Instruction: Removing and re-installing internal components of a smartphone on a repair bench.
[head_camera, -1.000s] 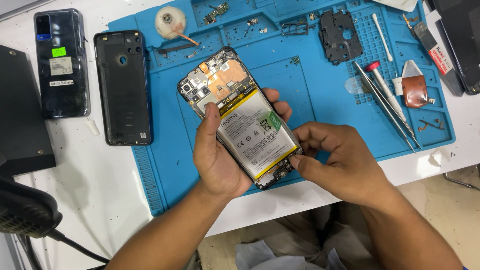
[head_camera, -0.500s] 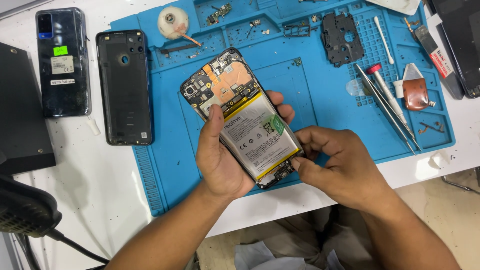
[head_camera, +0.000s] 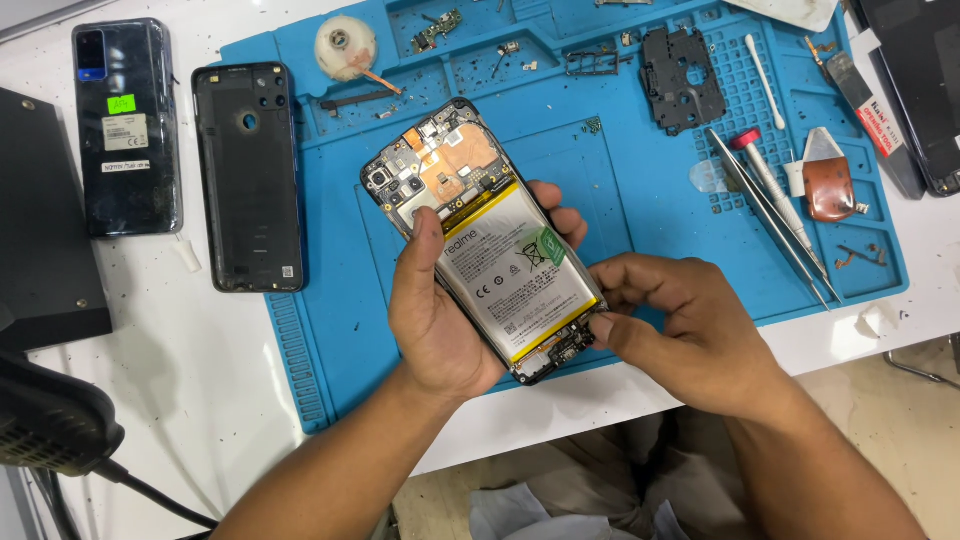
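The left hand (head_camera: 440, 320) grips the opened phone (head_camera: 480, 235) from below, thumb across the battery (head_camera: 515, 275), fingers curled round the far edge; the phone is held above the blue mat (head_camera: 620, 230), back side up; its long axis runs diagonally, camera end toward the upper left, port end toward the lower right; the right hand (head_camera: 700, 330) pinches that lower corner with thumb and fingertips; tweezers (head_camera: 775, 235) lie well to the right.
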